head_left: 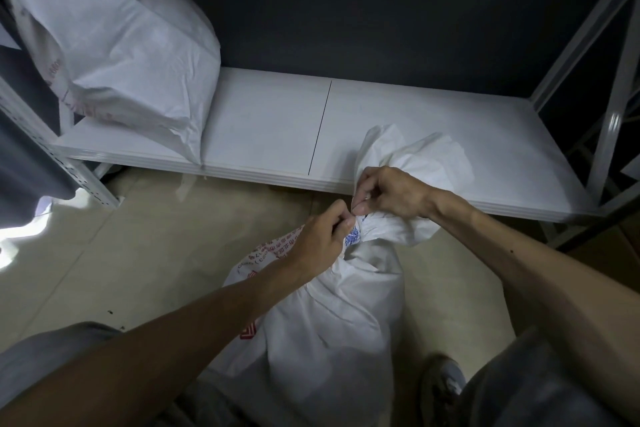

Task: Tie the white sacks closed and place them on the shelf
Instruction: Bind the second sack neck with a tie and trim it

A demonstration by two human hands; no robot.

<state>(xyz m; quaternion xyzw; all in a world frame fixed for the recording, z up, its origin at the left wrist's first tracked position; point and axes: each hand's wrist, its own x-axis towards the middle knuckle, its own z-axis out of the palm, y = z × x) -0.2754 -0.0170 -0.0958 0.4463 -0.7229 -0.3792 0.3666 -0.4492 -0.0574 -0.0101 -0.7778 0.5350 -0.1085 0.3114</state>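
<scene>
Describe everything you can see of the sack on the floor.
The sack is white and crinkled, woven plastic by its look, with red print down one side and blue print at the neck. It stands upright and full on the beige floor, just in front of the shelf. Its neck is bunched narrow and the loose top flares out above it. The left hand grips the neck, and the right hand pinches it from the other side. No knot is visible.

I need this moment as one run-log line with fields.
phase: tying | floor sack: neck gathered, on floor before shelf | left hand: grips neck | right hand: pinches at neck | other sack: on shelf
</scene>
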